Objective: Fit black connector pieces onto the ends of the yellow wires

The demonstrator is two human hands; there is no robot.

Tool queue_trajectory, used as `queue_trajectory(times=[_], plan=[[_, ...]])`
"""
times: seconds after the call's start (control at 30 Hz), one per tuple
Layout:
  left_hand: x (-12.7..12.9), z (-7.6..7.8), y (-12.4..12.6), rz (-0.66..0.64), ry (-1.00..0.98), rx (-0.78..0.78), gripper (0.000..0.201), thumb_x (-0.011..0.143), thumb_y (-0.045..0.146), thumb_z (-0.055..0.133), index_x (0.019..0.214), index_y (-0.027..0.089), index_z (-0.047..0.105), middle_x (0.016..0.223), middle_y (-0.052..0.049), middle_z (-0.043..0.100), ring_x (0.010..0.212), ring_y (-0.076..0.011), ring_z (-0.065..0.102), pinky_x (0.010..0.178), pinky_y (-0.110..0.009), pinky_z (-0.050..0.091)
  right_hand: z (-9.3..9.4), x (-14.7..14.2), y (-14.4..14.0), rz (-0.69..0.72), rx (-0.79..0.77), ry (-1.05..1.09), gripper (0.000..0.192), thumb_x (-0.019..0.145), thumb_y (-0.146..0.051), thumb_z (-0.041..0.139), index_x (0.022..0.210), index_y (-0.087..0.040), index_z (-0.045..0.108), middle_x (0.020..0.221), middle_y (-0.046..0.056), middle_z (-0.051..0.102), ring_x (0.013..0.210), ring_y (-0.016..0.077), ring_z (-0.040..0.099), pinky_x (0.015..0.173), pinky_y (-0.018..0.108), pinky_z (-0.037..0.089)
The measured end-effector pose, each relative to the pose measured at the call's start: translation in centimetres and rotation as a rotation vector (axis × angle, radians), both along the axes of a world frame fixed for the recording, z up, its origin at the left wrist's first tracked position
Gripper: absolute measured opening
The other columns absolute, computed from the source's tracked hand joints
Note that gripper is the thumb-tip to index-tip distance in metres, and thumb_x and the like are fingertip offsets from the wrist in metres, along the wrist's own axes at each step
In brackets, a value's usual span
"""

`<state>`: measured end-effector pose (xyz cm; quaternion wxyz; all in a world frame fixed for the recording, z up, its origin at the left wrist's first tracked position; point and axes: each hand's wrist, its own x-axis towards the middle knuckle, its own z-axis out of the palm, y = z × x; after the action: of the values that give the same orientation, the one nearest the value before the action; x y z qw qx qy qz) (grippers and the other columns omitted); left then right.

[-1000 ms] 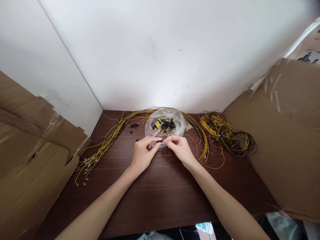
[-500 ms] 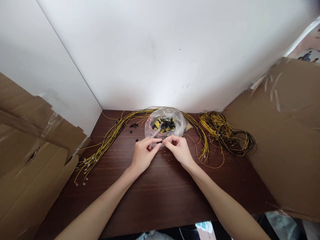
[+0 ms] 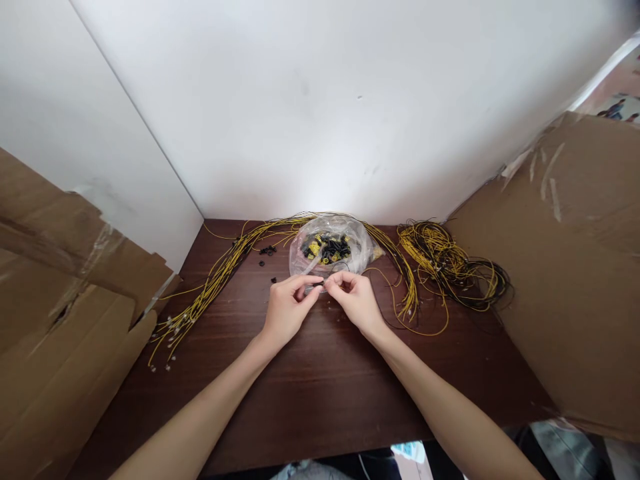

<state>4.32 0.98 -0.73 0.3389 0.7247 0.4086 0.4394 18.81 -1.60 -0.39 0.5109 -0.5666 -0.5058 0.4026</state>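
Note:
My left hand (image 3: 290,303) pinches a small black plastic part (image 3: 318,284) between thumb and fingertips. Facing it, my right hand (image 3: 355,300) has thumb and index finger closed on the end of a thin wire. A yellow stretch of wire (image 3: 385,283) runs out behind that hand and loops off to the right. The fingertips of both hands nearly meet, so the contact between part and wire is too small to make out. Just beyond them lies an open clear plastic bag (image 3: 357,237) holding black and yellow small parts (image 3: 334,249).
A long bundle of yellow and black wires (image 3: 240,250) arches behind the bag, with white-tipped ends at the left. To the right sits a tangled wire coil (image 3: 430,250). Loose black pieces (image 3: 269,251) lie left of the bag. Cardboard (image 3: 545,267) flanks the brown table (image 3: 310,387).
My right hand's fingertips have shifted slightly left, closer to the black part. My left hand stays in place.

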Motion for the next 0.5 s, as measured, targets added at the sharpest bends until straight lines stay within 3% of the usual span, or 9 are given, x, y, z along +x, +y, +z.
queue_trajectory(times=[0.5], plan=[[-0.02,-0.23,0.02,-0.003,0.017,-0.021,0.017,0.076,0.022,0.059,0.086,0.015,0.072,0.05,0.006,0.037,0.048,-0.0074,0.034,0.05,-0.019,0.03,-0.28,0.11,0.01,0.006,0.014,-0.053,0.016,0.073,-0.031,0.057,0.066,-0.016,0.059,0.061,0.001,0.057,0.057,0.0126,0.047,0.055,0.024,0.038]])
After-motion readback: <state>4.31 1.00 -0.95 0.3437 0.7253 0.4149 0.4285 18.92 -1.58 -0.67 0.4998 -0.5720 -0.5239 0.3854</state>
